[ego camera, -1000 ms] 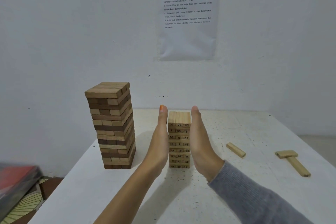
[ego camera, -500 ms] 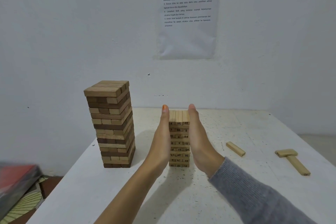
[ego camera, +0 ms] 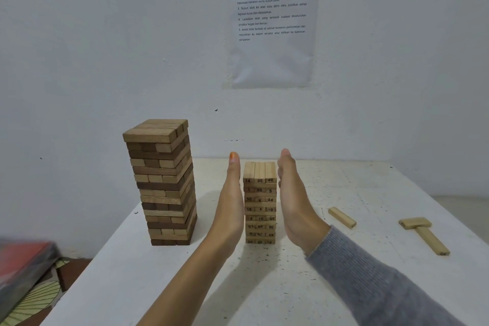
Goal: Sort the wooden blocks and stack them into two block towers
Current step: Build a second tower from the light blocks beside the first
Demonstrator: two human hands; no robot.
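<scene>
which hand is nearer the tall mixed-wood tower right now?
Left. The left hand stands upright between the tall tower and the numbered tower; the right hand is on the numbered tower's far side, farther away.

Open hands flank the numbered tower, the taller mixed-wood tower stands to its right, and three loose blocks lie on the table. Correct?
One error: in the head view the taller mixed-wood tower stands to the left of the numbered tower, not its right. The left hand and right hand do flank it, open, and three loose blocks lie on the table.
</scene>
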